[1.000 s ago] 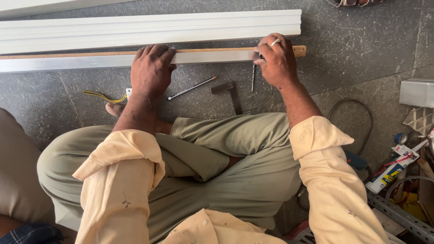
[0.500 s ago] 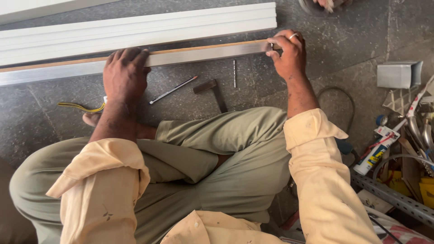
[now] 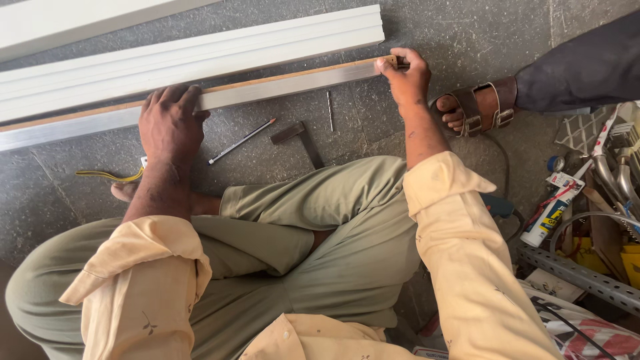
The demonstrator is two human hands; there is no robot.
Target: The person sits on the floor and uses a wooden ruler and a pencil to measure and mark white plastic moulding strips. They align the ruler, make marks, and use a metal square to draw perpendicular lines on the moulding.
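Note:
A long grey metal strip with a wooden edge [image 3: 280, 85] lies across the stone floor. My left hand [image 3: 171, 123] presses flat on its middle, fingers spread over it. My right hand [image 3: 404, 73] pinches the strip's right end between thumb and fingers. Just below the strip lie a pencil [image 3: 241, 141], a small hammer [image 3: 300, 139] and a thin nail [image 3: 329, 111], none of them touched.
White moulded trim lengths [image 3: 200, 50] lie beyond the strip. Another person's sandalled foot [image 3: 477, 108] and dark trouser leg stand at the right. A yellow tape measure [image 3: 110, 176] lies left. A sealant tube [image 3: 550, 208], metal angle and tools crowd the right edge.
The view has shifted so the strip and my hands sit further left. My right hand has moved onto the strip's end, and another person's foot has come into view.

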